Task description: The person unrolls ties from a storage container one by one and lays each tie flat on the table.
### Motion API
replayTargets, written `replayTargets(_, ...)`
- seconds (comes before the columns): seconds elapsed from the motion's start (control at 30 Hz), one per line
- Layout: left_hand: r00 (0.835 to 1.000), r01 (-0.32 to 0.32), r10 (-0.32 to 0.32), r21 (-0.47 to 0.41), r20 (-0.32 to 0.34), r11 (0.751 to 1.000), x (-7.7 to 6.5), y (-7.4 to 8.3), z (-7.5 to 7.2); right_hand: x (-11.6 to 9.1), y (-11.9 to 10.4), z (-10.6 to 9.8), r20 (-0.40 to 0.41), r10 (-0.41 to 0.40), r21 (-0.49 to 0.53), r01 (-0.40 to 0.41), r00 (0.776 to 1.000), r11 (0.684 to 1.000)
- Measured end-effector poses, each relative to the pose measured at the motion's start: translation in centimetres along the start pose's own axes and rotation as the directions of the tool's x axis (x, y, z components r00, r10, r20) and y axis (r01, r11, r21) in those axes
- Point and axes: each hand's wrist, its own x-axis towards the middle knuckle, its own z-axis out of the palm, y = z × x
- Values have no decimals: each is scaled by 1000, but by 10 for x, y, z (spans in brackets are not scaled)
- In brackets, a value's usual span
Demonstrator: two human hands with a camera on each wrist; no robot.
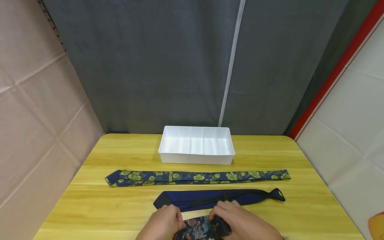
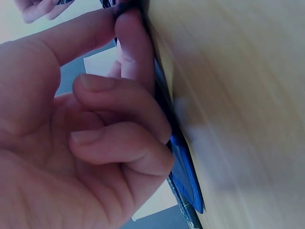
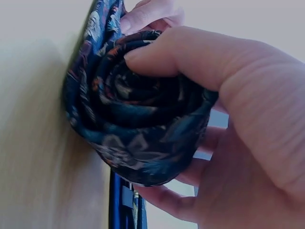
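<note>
A dark necktie with a floral print point(image 1: 196, 227) lies at the front of the table, partly rolled up. My right hand point(image 1: 241, 221) grips the rolled part point(image 3: 147, 148), a loose spiral, with the thumb against the side of its coil. The left hand point(image 1: 163, 222) pinches the flat part at its left between thumb and index finger; in the left wrist view its other fingers point(image 2: 119, 148) are curled towards the palm. Just beyond both hands a plain navy necktie point(image 1: 207, 197) lies lengthwise, its near edge partly covered by them.
Farther back a navy necktie with yellow-green flowers point(image 1: 198, 177) is stretched across the wooden table point(image 1: 90, 206). A white divided box point(image 1: 196, 159) stands near the back edge. Behind it hangs a grey curtain point(image 1: 150, 66), with pale cloth walls on both sides.
</note>
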Motion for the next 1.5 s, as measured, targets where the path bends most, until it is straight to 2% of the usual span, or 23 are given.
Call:
replayTargets(0.2,1000,12,-12,-9,16,1000,0,0,-2,-2,-1,-3,20,-27,-39,28,999,999)
replayTargets(0.6,1000,-10,10,-18,8,1000,-2,-3,-2,-6,4,-4,35,-39,-68,42,999,997)
replayTargets(0.77,999,15,-13,-60,35,998,-3,-3,0,-6,4,-4,54,44,-23,-43,998,999)
replayTargets(0.9,999,13,-11,-61,37,998,-3,-3,0,-9,5,-6,66,98,19,-99,993,995)
replayTargets(1.03,999,10,-7,-71,38,997,-4,-5,-1,-12,6,-8,62,89,26,-91,994,996)
replayTargets(1.23,999,20,-16,-79,52,997,-3,-6,-3,-16,11,-9,49,2,-25,-1,999,1000)
replayTargets(1.5,998,15,-10,-80,56,997,-3,-8,-4,-21,15,-10,57,25,-1,-24,998,1000)
